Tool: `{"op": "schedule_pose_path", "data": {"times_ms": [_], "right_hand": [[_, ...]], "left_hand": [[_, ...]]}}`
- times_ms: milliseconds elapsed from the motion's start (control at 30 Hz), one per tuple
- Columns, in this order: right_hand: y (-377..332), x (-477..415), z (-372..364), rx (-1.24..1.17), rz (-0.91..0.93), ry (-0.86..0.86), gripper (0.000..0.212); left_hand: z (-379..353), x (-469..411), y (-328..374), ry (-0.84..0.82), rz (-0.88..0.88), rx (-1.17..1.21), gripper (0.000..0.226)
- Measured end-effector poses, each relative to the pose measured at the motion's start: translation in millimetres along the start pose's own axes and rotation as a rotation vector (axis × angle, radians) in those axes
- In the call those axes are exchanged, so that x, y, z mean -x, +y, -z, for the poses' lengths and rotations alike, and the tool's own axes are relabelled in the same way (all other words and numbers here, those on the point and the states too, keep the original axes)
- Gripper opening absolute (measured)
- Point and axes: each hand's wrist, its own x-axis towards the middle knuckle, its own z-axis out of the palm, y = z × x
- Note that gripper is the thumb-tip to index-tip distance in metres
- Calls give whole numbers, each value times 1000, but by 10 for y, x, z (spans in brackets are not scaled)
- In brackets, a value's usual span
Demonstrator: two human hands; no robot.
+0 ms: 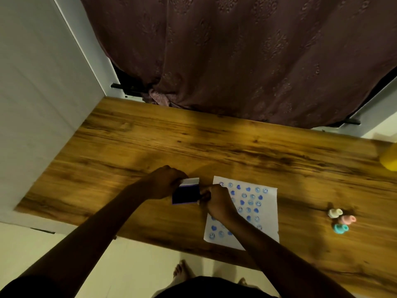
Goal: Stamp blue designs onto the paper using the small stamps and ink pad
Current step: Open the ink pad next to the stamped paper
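Note:
A white sheet of paper (267, 214) lies on the wooden table (150, 143), covered with several blue hearts and smiley prints. Just left of it sits the open ink pad (185, 195), dark blue with its pale lid raised at the back. My left hand (165, 182) grips the pad's far left side near the lid. My right hand (214, 200) is closed at the pad's right edge, over the paper's left margin; something small and pale shows under its fingers, too hidden to name. Three small stamps, white (334, 212), pink (347, 219) and teal (341, 229), stand together at the right.
A yellow object (390, 158) sits at the table's right edge. A dark patterned curtain (236, 61) hangs behind the table and a white wall panel (43, 104) runs along the left. My bare feet (182, 271) are on the pale floor below the near edge.

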Motion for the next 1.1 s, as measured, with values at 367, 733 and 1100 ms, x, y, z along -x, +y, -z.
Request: {"op": "schedule_pose_path", "data": {"times_ms": [367, 733, 1100], "right_hand": [[-18, -4, 11, 2, -1, -7, 29], [-17, -17, -4, 14, 17, -19, 23], [55, -34, -60, -16, 26, -6, 17]], "left_hand": [[-72, -230, -182, 82, 86, 75, 34], [-192, -379, -363, 142, 110, -9, 24], [-300, -403, -391, 185, 136, -56, 23]]}}
